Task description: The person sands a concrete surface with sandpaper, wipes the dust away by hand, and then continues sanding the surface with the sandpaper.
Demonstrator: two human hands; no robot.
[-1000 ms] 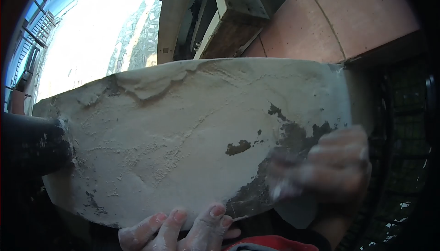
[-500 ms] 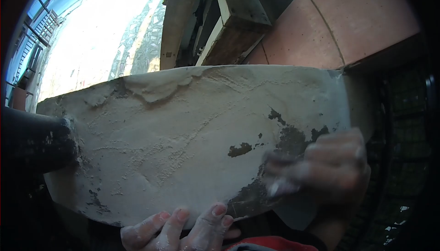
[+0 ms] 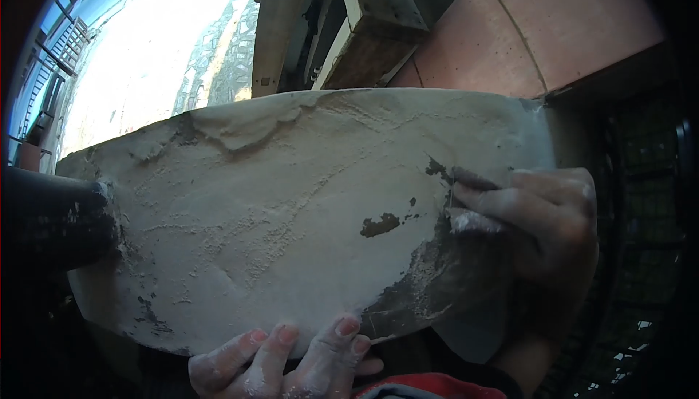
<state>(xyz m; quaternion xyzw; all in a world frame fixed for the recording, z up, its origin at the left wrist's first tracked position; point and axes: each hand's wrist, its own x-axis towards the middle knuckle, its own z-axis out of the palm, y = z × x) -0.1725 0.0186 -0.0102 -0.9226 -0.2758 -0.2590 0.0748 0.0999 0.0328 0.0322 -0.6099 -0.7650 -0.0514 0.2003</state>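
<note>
A long board-like piece (image 3: 291,173) coated in pale, powdery material spans the view, with rough ridges and dark bare patches toward its lower right. My left hand (image 3: 284,362), whitened with dust, rests its spread fingertips on the lower edge. On the right, the fingers of my right hand (image 3: 546,210) are closed around a small dark scraper-like tool (image 3: 475,179), pressed to the surface beside the dark patch. The tool's exact shape is mostly hidden by the fingers.
A black cylinder (image 3: 58,213) meets the piece's left end. Behind stand a wooden frame (image 3: 378,24) and reddish tiles (image 3: 531,20). Bright paving (image 3: 145,49) lies at upper left, and a dark grid-like structure (image 3: 644,217) at right.
My right hand has moved up and slightly right, and the dark bare area below it looks larger. My left hand stays nearly in place. The view has shifted slightly.
</note>
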